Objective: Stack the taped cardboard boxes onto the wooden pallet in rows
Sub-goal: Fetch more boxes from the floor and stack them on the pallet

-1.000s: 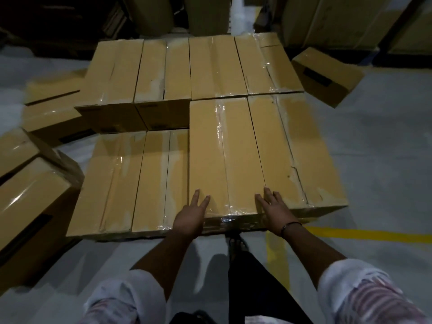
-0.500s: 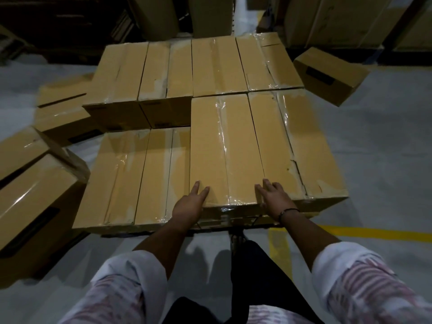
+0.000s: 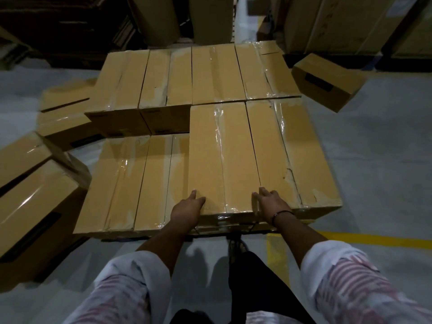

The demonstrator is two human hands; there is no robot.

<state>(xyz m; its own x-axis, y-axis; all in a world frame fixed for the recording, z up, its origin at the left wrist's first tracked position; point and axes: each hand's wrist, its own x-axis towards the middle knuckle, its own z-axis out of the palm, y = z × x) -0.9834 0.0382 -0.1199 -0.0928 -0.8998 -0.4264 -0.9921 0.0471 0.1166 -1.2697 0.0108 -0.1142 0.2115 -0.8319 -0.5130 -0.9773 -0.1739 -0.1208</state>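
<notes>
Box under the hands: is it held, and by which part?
Not gripped: the left hand and right hand rest flat on top of the box, at its near corners.

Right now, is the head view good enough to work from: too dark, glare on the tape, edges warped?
Head view: dim overall, the top-left background nearly black; clear tape glints in a strip on the top box under the left hand and right hand; the same view's wide-angle bowing bends the loose boxes at the left edge; hands look sharp.
</notes>
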